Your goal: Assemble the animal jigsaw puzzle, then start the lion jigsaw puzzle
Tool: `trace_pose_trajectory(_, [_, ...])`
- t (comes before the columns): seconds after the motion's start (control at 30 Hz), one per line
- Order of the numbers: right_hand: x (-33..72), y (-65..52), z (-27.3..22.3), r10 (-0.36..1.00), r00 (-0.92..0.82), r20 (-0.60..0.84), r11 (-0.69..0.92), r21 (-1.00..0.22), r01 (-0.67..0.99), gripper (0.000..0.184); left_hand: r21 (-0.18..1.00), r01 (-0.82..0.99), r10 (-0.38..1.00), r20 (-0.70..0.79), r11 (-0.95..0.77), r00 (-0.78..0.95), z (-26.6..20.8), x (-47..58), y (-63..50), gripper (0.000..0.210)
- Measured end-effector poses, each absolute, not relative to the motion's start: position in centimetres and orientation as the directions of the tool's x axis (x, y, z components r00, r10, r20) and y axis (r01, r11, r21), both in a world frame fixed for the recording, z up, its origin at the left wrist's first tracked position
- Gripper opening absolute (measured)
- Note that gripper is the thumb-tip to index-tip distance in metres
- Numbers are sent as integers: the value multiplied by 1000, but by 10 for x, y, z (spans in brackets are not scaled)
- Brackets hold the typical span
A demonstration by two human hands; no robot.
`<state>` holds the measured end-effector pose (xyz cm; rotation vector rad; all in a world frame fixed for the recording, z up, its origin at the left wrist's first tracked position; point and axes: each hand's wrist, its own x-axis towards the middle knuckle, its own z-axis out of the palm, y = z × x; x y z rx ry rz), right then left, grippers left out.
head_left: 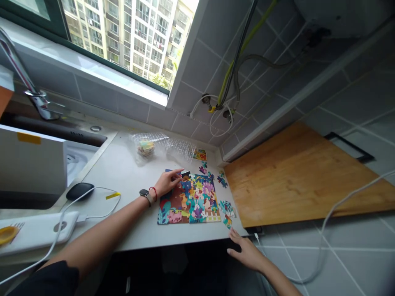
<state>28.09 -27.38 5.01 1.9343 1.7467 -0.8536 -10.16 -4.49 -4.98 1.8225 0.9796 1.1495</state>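
Observation:
A colourful jigsaw puzzle (197,201), largely joined together, lies flat on the white countertop (135,234). My left hand (168,181) reaches over its upper left part, fingers closed on a dark puzzle piece (186,176) with a brown shape on it. That piece sits at the puzzle's top edge; whether it lies flat is unclear. At the counter's front right edge is my right hand (247,251), thumb and fingers apart and nothing in it. Its fingertips are close to a loose orange and teal piece (227,222). More loose pieces (226,207) lie right of the puzzle.
Behind the puzzle are a clear plastic bag (145,150) with pieces inside, bubble wrap (180,150) and a small picture card (200,154). A wooden board (302,181) leans at the right. To the left are a black mouse (80,191), a white power strip (40,232), cables and a sink.

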Motion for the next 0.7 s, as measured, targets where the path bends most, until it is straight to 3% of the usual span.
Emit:
trace_pose_trajectory(0.1, [264,-265,60,732,69,-678,-76,19,997,78,914,167,912,323,-369,252,-47,-102,-47,45])
trace_pose_trajectory(0.3, [205,-218,88,652,153,-743,144,319,937,45,965,104,967,227,-239,112,-44,-105,-45,46])
trace_pose_trajectory(0.4, [160,-168,98,767,-103,-633,196,79,977,26,976,75,976,199,-206,83,-45,-104,-42,45])
trace_pose_trajectory(0.5, [121,-113,94,908,-306,-287,240,-243,940,24,980,53,978,185,-191,96,-46,-103,-40,45])
trace_pose_trajectory(0.6, [100,-70,73,969,-230,89,244,-486,839,27,975,87,972,191,-203,134,-48,-103,-39,44])
trace_pose_trajectory(0.7, [97,-49,41,985,-98,145,172,-708,685,45,961,146,963,207,-233,175,-51,-104,-39,43])
